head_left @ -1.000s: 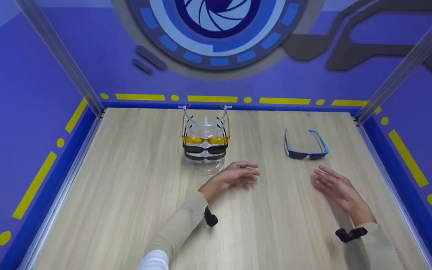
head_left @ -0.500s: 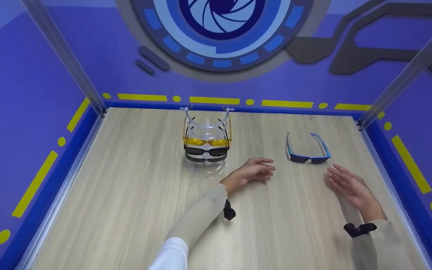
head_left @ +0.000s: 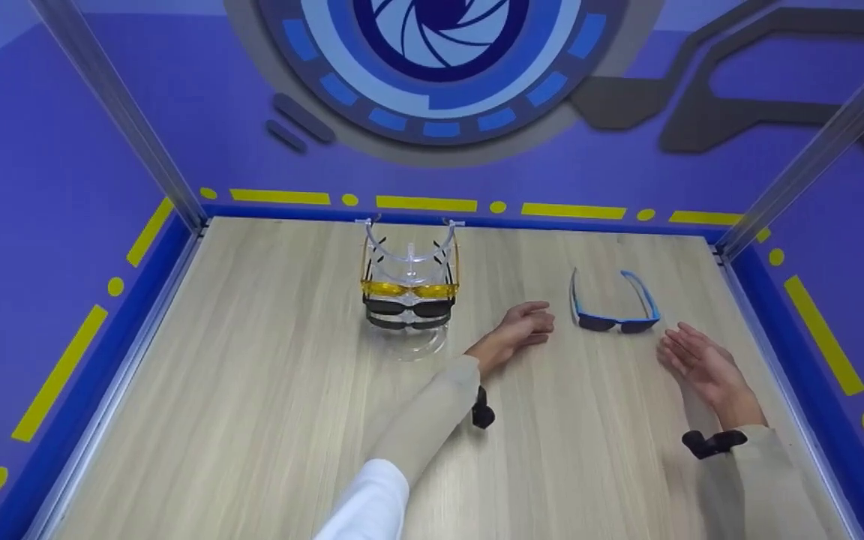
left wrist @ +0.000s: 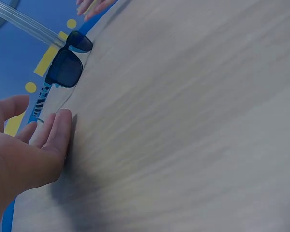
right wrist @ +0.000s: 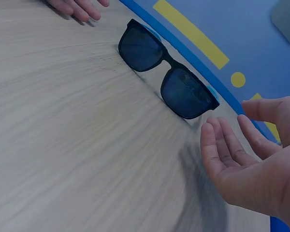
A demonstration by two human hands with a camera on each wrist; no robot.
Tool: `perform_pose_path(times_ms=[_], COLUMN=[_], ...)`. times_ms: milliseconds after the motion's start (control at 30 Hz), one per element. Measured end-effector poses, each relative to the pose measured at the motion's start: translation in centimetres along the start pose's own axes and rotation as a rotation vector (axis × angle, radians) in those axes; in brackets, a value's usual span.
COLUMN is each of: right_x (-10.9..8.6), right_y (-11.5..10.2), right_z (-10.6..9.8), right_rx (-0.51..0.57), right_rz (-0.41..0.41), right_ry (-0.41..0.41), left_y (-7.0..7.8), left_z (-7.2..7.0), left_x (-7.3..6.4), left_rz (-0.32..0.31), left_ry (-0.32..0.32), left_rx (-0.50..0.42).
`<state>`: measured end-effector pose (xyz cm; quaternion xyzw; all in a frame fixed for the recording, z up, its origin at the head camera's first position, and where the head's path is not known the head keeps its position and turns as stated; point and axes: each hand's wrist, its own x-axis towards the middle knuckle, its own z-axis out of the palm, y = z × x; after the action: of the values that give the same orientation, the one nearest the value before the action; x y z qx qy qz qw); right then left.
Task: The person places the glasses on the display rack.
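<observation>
A pair of blue-framed sunglasses (head_left: 618, 324) with dark lenses lies on the table, temples unfolded toward the back wall. My left hand (head_left: 523, 327) is just left of them, fingers loosely bent and holding nothing. To their right and slightly nearer is my right hand (head_left: 702, 369), palm turned inward, also holding nothing. In the right wrist view the dark lenses (right wrist: 186, 92) stand close beyond the fingertips. The left wrist view shows a patterned temple (left wrist: 40, 102) near my left fingertips.
Left of my hands a clear display stand (head_left: 411, 259) bears yellow glasses (head_left: 409, 289) above dark sunglasses (head_left: 408, 307) and another dark pair (head_left: 406, 325). Blue walls (head_left: 432, 180) close off the wooden table (head_left: 267, 390) at the back and sides.
My left hand has moved right, away from the display stand and up to the blue sunglasses. My right hand has shifted slightly right. The sunglasses have stayed in place.
</observation>
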<state>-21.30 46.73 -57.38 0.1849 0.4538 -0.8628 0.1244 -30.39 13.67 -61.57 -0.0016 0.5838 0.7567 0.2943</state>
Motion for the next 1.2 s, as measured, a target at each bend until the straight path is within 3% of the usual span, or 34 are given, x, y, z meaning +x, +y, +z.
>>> perform_pose_path(times_ms=[233, 567, 800, 1033, 1200], right_x=[1.3, 2.1, 2.2, 1.9, 1.5], right_y=[0.9, 1.9, 2.1, 2.2, 2.2], right_z=[0.9, 1.2, 1.0, 0.9, 1.1], right_rx=[0.111, 0.001, -0.116, -0.128, -0.152], right_rz=[-0.025, -0.032, -0.045, -0.04, -0.091], right_ry=[0.089, 0.059, -0.012, 0.009, -0.008], left_y=[0.1, -0.4, -0.9, -0.4, 0.1], left_z=[1.6, 4.1, 4.2, 3.6, 2.9], left_x=[0.8, 1.4, 1.2, 0.9, 0.7], left_rz=[0.023, -0.002, 0.016, -0.009, -0.011], left_ry=[0.035, 0.018, 0.003, -0.006, -0.022], left_rx=[-0.041, -0.062, -0.072, -0.072, -0.054])
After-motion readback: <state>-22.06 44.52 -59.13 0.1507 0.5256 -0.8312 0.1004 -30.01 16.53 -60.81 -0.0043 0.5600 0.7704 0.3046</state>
